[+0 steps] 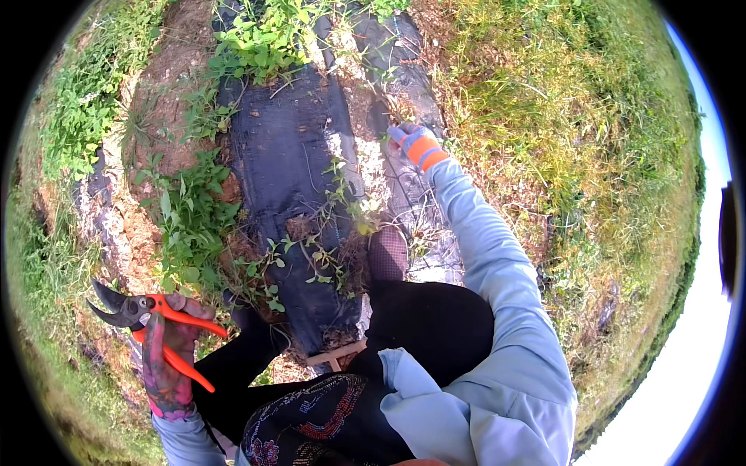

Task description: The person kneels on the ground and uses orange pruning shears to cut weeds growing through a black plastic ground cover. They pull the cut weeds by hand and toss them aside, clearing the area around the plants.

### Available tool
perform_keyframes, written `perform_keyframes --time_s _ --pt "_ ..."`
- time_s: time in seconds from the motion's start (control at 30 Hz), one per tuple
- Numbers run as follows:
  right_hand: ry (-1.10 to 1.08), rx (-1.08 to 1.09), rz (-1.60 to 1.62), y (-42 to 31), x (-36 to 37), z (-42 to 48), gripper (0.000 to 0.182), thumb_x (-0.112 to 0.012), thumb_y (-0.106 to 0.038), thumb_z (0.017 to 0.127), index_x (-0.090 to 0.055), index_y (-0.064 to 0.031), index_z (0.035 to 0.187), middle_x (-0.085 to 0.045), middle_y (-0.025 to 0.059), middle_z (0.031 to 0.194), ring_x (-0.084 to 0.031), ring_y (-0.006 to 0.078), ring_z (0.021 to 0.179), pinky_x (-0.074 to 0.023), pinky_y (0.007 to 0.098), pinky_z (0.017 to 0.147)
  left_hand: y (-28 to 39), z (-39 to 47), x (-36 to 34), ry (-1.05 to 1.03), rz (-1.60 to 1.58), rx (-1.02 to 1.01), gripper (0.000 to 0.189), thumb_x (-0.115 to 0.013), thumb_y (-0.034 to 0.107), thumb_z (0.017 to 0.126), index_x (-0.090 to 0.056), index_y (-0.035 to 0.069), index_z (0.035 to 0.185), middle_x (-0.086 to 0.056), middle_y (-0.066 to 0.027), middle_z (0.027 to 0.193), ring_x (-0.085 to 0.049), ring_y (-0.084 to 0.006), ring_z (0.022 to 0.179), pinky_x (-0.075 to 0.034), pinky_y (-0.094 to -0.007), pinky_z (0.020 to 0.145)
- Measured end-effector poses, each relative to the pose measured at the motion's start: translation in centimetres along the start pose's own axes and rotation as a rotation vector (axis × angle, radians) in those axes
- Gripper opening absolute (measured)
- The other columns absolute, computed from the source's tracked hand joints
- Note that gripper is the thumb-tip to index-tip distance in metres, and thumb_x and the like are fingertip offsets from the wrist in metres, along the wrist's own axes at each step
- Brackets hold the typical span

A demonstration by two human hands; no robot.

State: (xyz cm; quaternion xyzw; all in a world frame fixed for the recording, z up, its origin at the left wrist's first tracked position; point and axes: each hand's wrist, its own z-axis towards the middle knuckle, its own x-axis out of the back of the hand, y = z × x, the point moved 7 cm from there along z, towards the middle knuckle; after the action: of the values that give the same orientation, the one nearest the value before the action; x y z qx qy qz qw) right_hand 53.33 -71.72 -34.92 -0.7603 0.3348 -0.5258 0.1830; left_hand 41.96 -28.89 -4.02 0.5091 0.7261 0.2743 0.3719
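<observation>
In my left hand (pixel 172 343), gloved in a pink and dark floral print, is a pair of bypass pruning shears (pixel 169 326) with orange handles. Its dark curved blades point up and left and stand apart. My right hand (pixel 417 144) wears a purple and orange striped glove and reaches far forward over the right-hand black weed-barrier sheet (pixel 408 175). Its fingers are curled near dry stems; whether they grip anything is hidden. A vine with small leaves (pixel 317 253) trails over the middle black sheet (pixel 291 151) in front of me.
Leafy weeds (pixel 195 215) grow along the left edge of the sheet, with bushier plants (pixel 259 43) ahead. A small wooden frame piece (pixel 336 354) lies between my legs, beside my shoe (pixel 387 253). Tall yellowish grass (pixel 524 99) borders the right side.
</observation>
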Motion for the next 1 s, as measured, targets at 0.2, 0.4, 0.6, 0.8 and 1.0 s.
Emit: perform_keyframes --time_s 0.2,0.4,0.6,0.8,1.0 --pt "0.215 -0.237 -0.281 6.1 3.4 5.4 0.04 -0.056 -0.038 0.075 -0.059 -0.0063 0.098 -0.062 0.0136 0.09 -0.059 0.027 0.081 -0.0445 0.0336 0.074 -0.1 0.0 -0.5 -0.038 0.055 0.052 0.03 -0.045 0.026 0.086 -0.047 0.0 0.1 -0.054 -0.0145 0.088 -0.052 -0.0254 0.085 -0.041 -0.0418 0.081" --pt "0.013 -0.082 -0.494 4.5 1.2 7.3 0.038 -0.055 -0.036 0.075 -0.058 -0.0046 0.097 -0.061 0.0154 0.09 -0.058 0.0294 0.082 -0.0444 0.0347 0.074 -0.3 0.7 -1.3 -0.019 0.114 0.087 0.03 -0.041 0.029 0.088 -0.046 0.001 0.097 -0.051 -0.0098 0.084 -0.048 -0.0218 0.083 -0.038 -0.0384 0.081" --pt "-0.126 0.044 -0.597 4.6 0.4 8.4 0.037 -0.054 -0.033 0.074 -0.058 -0.0029 0.096 -0.061 0.0172 0.09 -0.057 0.0319 0.083 -0.0443 0.0358 0.074 0.0 1.2 -1.4 -0.011 0.13 0.083 0.031 -0.043 0.029 0.087 -0.046 0.001 0.098 -0.05 -0.0099 0.085 -0.048 -0.0216 0.082 -0.038 -0.0389 0.081" --pt "-0.175 0.089 -0.596 4.8 -0.9 7.2 0.035 -0.053 -0.03 0.074 -0.057 -0.0019 0.094 -0.06 0.0183 0.088 -0.057 0.0334 0.083 -0.0444 0.0367 0.073 0.2 1.0 -0.7 -0.028 0.09 0.068 0.03 -0.042 0.028 0.087 -0.046 0.001 0.1 -0.048 -0.0088 0.09 -0.047 -0.0213 0.085 -0.037 -0.04 0.082" --pt "-0.128 -0.051 0.108 9.0 -5.7 1.4 0.022 -0.05 -0.021 0.081 -0.054 -0.0038 0.093 -0.057 0.0111 0.067 -0.056 0.0211 0.053 -0.0444 0.0317 0.049 0.2 0.6 -0.6 -0.07 0.072 0.046 0.03 -0.042 0.028 0.088 -0.046 0.001 0.1 -0.047 -0.0076 0.091 -0.047 -0.0213 0.086 -0.037 -0.0407 0.082"
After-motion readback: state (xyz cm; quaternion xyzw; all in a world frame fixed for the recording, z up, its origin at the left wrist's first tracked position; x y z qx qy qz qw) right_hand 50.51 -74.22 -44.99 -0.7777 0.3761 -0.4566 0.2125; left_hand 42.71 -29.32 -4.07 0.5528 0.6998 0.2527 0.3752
